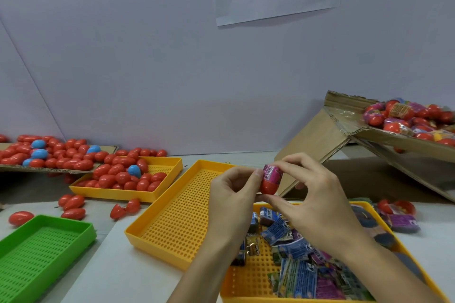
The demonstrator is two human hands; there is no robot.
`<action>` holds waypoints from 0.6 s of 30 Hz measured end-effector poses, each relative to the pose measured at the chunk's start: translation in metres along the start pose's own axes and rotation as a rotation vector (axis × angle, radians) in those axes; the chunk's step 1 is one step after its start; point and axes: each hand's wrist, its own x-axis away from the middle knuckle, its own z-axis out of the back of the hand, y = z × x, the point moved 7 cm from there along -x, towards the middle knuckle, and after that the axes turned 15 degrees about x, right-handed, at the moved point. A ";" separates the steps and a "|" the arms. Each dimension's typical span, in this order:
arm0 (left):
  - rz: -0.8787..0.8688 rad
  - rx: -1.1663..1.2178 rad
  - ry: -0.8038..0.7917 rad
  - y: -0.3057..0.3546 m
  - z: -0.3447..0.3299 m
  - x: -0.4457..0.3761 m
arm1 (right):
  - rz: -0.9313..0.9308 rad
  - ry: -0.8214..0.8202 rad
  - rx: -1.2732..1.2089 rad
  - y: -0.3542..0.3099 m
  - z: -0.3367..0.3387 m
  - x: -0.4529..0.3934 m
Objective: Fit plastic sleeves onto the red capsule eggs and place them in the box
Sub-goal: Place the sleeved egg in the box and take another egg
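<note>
Both hands hold one red capsule egg (268, 186) upright in mid-air above the trays. A pink printed plastic sleeve (270, 172) covers its upper half. My left hand (232, 194) pinches the egg from the left, and my right hand (317, 202) pinches it at the sleeve top and under the bottom. Loose flat sleeves (295, 253) lie heaped in the near yellow tray (248, 275). The cardboard box (384, 135) at the right, tilted towards me, holds several sleeved eggs (408, 118).
An empty yellow perforated tray (177, 219) lies in the middle. Another yellow tray (170, 170) and a cardboard sheet (14, 167) at the left carry bare red and blue eggs (123, 174). A green tray (39, 251) sits near left. Stray eggs (73, 206) lie on the table.
</note>
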 end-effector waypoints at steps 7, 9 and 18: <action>-0.117 -0.186 0.039 0.007 0.000 0.002 | -0.016 -0.005 0.035 0.000 -0.001 0.001; -0.182 -0.261 0.036 0.010 -0.001 0.004 | -0.026 -0.016 0.053 0.001 -0.003 0.001; -0.287 -0.370 0.040 0.015 -0.006 0.009 | -0.066 0.005 0.054 0.003 -0.002 0.001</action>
